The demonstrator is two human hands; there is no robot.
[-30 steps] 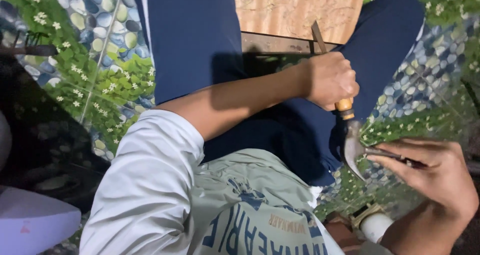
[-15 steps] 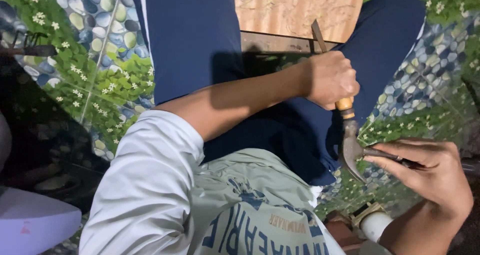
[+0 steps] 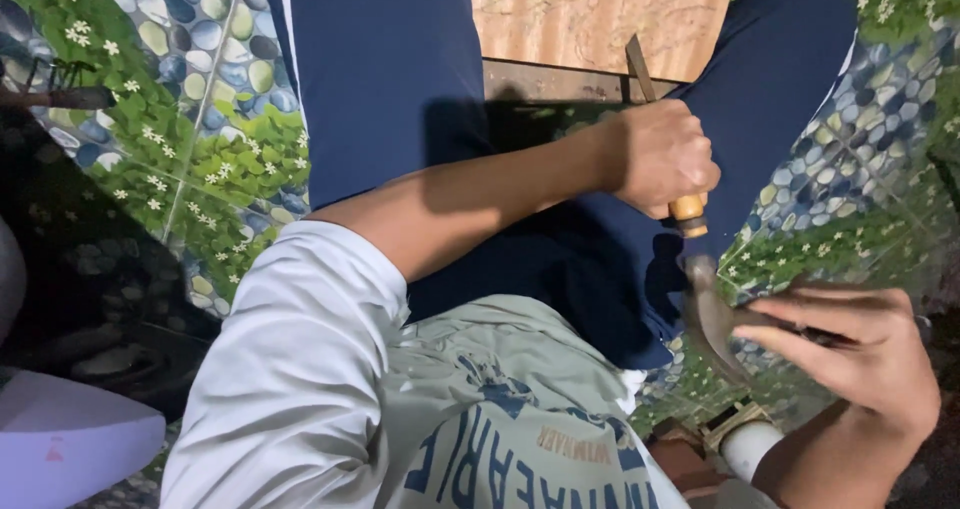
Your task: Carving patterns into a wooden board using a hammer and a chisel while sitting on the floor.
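I'm seeing hard, warm light from above on the forearm and wooden board (image 3: 600, 14) at the top. A sharp shadow falls across the dark blue trousers (image 3: 400, 79) at centre. The left edge sinks into deep darkness. The right hand (image 3: 860, 354), lower right, looks soft and slightly blurred; colours run heavily saturated.

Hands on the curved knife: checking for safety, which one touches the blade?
The right hand, lower right: its fingers rest on the curved blade. The left hand is fisted round the wooden handle.
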